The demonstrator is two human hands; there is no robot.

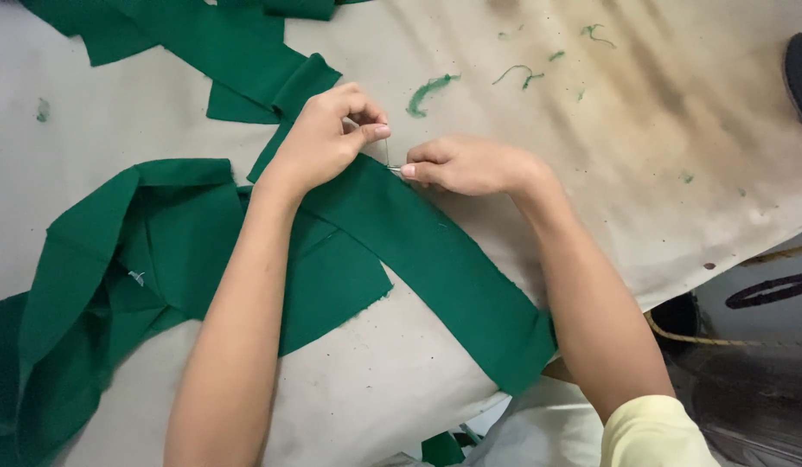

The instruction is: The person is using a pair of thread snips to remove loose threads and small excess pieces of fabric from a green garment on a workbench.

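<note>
A long strip of green fabric (435, 259) lies across a stained beige work surface (643, 147). My left hand (327, 138) rests on the strip's upper part, its thumb and forefinger pinched together over the cloth edge. My right hand (470, 166) is close beside it, fingers pinched on a thin needle (394, 168) at the fabric's edge. A fine thread (386, 151) runs up from the needle toward my left fingertips. Both forearms cross over the green cloth.
More green fabric pieces lie at the left (115, 268) and the top left (219, 52). Loose green thread scraps (431, 91) dot the surface near the top. The table edge falls off at the lower right, with a rope (721, 340) and a dark floor below.
</note>
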